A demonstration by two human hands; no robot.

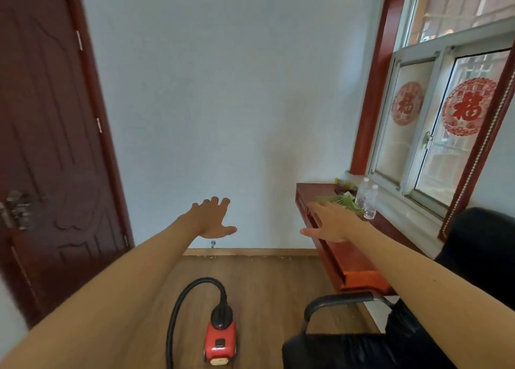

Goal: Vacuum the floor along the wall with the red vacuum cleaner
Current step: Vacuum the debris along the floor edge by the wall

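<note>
Left hand (213, 218): arm stretched straight forward at about chest height, palm down, fingers spread apart, thumb pointing right. Holds nothing.

Right hand (330, 223): arm likewise stretched forward, palm down, thumb pointing left toward the other hand, fingers extended and holding nothing. It shows in front of the near edge of the red worktop (359, 274); contact cannot be told.

Both hands are level with each other, with a gap between the thumbs, and the white wall (223, 90) lies behind them.

Red vacuum cleaner (220, 343): on the wooden floor (267, 279), below and between the two forearms, well apart from both hands. Its black hose (184, 296) arcs up from the body's front and curves down to the left.

Pale specks lie along the skirting where floor meets wall.

On the worktop: a clear water bottle (367, 198), upright, by the window (434, 112); some green stuff just beside it.

Black chair (340, 301) at lower right. Dark red door (50, 145) on the left, closed.
</note>
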